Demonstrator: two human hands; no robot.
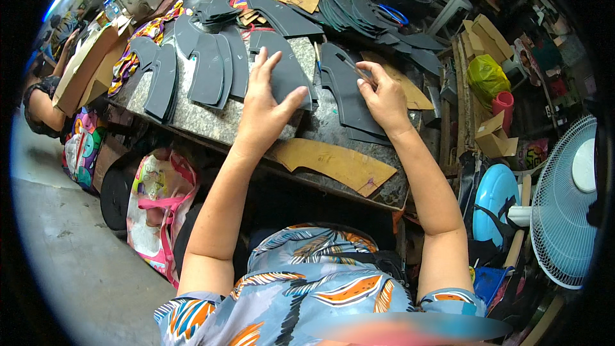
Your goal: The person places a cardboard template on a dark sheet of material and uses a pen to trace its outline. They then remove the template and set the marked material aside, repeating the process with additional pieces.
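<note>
My left hand (266, 102) is raised with fingers spread, holding nothing, over a dark grey curved sheet piece (295, 74). My right hand (386, 99) pinches a slim pen-like tool (356, 69) between thumb and fingers; its exact kind is too small to make out. Beneath that hand lies another dark grey curved piece (346, 99) on the worktable. Close to the table's front edge rests a tan curved template (339, 163). A second tan template (410, 88) lies just beyond my right hand.
Overlapping stacks of grey curved pieces (208, 70) spread across the stone slab (182, 109) to the left. More dark pieces (349, 16) are piled at the back. A white fan (567, 202) stands at right. Another person's arm (43, 106) shows at far left, beside a cardboard box (86, 67).
</note>
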